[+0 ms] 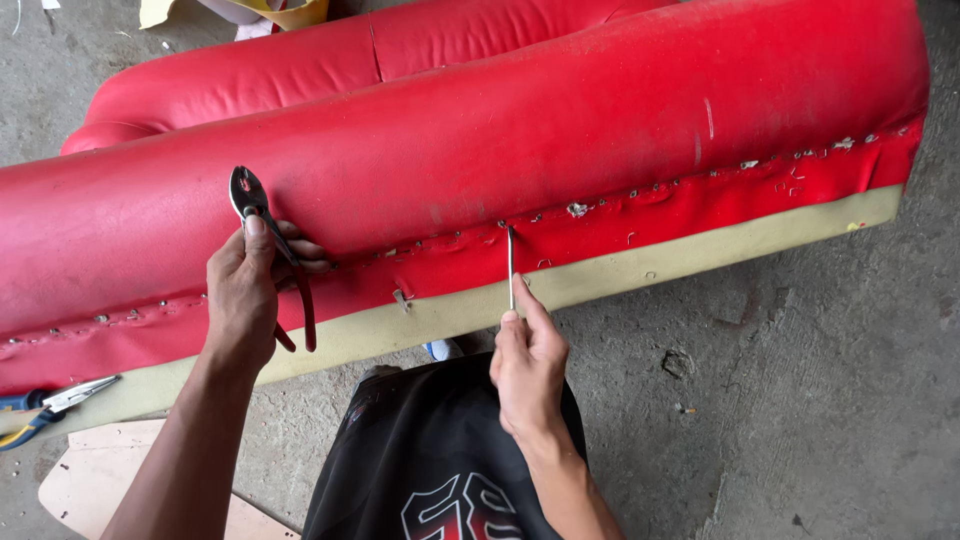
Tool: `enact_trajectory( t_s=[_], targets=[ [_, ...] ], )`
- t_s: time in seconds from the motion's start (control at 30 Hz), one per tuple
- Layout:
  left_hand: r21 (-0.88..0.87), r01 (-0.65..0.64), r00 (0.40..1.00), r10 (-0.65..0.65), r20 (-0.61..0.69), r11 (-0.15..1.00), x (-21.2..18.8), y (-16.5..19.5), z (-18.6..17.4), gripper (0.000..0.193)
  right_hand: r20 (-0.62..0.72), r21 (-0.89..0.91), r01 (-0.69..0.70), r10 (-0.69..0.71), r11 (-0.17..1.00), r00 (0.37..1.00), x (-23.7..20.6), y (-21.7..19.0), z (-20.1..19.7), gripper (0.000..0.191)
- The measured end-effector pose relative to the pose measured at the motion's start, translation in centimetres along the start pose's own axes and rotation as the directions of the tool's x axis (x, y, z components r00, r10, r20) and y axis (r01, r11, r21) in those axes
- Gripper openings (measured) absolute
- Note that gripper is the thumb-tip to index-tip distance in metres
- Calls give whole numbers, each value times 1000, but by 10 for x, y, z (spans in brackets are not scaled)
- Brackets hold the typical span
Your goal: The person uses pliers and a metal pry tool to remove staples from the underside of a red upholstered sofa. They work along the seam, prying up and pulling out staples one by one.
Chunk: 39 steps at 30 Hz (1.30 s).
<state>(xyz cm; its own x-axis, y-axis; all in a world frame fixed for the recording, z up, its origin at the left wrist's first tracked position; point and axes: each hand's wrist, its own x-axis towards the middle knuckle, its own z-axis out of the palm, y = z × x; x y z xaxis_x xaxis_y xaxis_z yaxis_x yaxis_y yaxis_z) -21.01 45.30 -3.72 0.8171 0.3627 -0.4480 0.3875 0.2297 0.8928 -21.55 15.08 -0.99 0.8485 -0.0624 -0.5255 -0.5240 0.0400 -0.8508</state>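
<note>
Gripping pliers (262, 238) left hand (243, 300); screwdriver (510, 268) beyond right fingers (527, 305).

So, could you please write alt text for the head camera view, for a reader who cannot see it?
A person's left hand holds red-handled pliers against a red upholstered seat lying on a concrete floor, while the right hand presses a thin metal tool at the stapled edge. Another blue-handled tool lies at the left.
</note>
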Motion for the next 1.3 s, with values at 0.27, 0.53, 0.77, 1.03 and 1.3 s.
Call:
enact_trajectory(
  t_s=[0.27,0.53,0.77,1.03,1.3],
  targets=[
    [-4,30,999,-30,15,1000,2,3,-1,50,1,151,126,-128,980,992,7,34,14,44],
    [-58,18,1000,-17,25,998,1,11,2,51,327,599,-381,219,705,919,4,1,-20,40],
    [-70,28,999,-26,28,997,1,12,2,52,146,-469,481,-473,740,869,-8,13,-9,38],
    [-42,3,999,-2,47,999,0,13,2,52,84,-545,342,-356,765,931,1,18,-5,40],
    [-27,30,999,-29,45,999,1,15,3,53,165,381,-111,51,918,985,-4,33,22,42]
  ],
)
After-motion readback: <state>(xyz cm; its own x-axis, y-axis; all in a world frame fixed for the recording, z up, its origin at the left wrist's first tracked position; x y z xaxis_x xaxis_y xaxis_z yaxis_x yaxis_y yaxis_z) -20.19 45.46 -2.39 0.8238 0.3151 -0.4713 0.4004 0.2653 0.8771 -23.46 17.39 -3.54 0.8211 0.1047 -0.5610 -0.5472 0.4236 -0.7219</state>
